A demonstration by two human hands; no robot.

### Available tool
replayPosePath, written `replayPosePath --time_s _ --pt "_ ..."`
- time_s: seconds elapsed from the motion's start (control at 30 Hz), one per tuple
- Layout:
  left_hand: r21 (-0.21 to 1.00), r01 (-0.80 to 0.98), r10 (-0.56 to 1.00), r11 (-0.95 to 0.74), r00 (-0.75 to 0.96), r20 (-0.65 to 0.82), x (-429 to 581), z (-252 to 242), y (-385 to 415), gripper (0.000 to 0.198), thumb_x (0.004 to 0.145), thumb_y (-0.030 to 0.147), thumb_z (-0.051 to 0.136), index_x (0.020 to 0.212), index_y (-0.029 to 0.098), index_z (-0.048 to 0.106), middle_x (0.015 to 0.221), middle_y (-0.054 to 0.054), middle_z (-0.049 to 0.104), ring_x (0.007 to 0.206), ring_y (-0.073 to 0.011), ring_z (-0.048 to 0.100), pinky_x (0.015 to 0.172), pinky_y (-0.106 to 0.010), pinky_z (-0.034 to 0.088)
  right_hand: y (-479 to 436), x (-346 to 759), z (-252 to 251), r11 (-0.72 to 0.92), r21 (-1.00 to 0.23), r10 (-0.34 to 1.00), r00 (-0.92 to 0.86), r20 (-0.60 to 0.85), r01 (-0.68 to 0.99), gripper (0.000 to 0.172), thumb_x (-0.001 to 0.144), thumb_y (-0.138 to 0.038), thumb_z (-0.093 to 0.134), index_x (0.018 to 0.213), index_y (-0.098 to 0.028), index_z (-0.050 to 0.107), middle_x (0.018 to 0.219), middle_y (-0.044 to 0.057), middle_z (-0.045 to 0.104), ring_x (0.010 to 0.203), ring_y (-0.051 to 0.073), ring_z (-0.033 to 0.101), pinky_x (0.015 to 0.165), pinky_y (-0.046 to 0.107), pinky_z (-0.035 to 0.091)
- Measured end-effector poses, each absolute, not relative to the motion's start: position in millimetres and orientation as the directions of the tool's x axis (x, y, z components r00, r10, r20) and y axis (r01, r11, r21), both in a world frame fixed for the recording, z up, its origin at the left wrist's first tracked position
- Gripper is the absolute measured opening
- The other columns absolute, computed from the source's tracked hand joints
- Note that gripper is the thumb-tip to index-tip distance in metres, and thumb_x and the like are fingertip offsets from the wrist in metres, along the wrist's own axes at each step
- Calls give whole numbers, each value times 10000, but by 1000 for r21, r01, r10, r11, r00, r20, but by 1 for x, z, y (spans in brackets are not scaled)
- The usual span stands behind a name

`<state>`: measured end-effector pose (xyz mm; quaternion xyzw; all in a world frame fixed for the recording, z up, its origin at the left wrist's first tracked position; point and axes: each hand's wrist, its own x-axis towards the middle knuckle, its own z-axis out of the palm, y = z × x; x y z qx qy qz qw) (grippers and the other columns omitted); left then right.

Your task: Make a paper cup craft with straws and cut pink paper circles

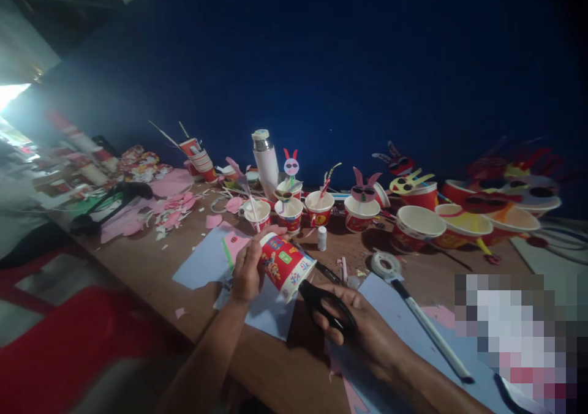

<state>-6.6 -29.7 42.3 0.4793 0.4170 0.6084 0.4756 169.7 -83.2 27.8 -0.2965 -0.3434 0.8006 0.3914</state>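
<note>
Our left hand (247, 273) wraps tight around a red paper cup (287, 265), keeping it steady, while our right hand (367, 331) grips black scissors (327, 307) close by.

From a head-worn camera, the view looked forward and down across the wooden table (151, 267), close above the person's left hand (245, 273) and right hand (367, 334). The frame sat rolled, so the table's near edge ran diagonally downward to the right, with a dark blue wall (321, 71) filling the upper half.
</note>
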Motion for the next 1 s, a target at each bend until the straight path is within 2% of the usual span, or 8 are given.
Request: replayPosePath --time_s 0.17,0.33,0.4,0.47,0.57,0.67,0.9,1.0 --pt "939 -252 972 -234 -43 231 -11 40 -27 400 770 312 507 1135 151 543 1188 -104 559 1083 -250 505 887 -336 400 -77 182 38 82 -990 918 -395 29 116 287 833 -316 483 1056 -173 594 687 21 615 594 136 555 532 232 411" --pt "953 -273 991 -131 -11 133 -18 41 -31 439 758 305 527 1168 149 517 1071 -89 617 971 -239 567 807 -323 448 -75 188 38 569 -524 822 -433 369 634 383 809 -156 434 1179 -153 535 963 133 652 755 223 610 627 326 453" --pt "947 -303 995 -103 -21 101 -17 42 -32 435 772 324 534 1172 157 507 1023 -85 632 902 -215 594 761 -303 465 -77 187 40 569 -518 822 -429 374 639 373 810 -161 440 1167 -156 546 941 132 656 748 225 610 629 332 453" --pt "935 -349 998 -65 -8 67 -15 44 -34 433 777 324 541 1180 174 491 995 -76 638 846 -194 608 732 -293 474 -79 184 43 464 -728 872 -407 273 505 337 821 -202 458 1142 -175 559 896 99 660 728 197 603 626 304 452" --pt "893 -448 998 -43 29 62 -12 46 -36 463 772 302 538 1213 197 447 1003 -71 631 838 -191 609 719 -296 477 -81 179 49 35 -994 908 -419 -10 99 299 852 -345 439 1017 -149 596 682 36 620 506 106 519 485 214 402" --pt "841 -539 993 -38 72 91 -12 46 -37 486 752 268 522 1224 190 438 1037 -79 615 870 -206 599 732 -302 465 -82 175 49 -238 -963 875 -459 -155 -129 351 854 -425 411 933 -134 590 571 -13 531 387 58 384 402 184 311" --pt "880 -474 985 33 164 52 -20 45 -36 509 667 130 571 1171 171 517 948 -51 631 807 -164 591 704 -244 446 -85 183 57 364 -821 875 -463 140 440 232 806 -177 458 990 -217 594 859 39 655 770 196 596 654 289 408" --pt "895 -445 994 -7 96 55 -25 47 -32 478 684 141 590 1158 163 531 937 -55 647 807 -169 601 700 -248 457 -85 190 69 410 -760 852 -509 121 505 261 799 -152 449 1001 -231 593 896 35 667 778 199 617 652 285 430"
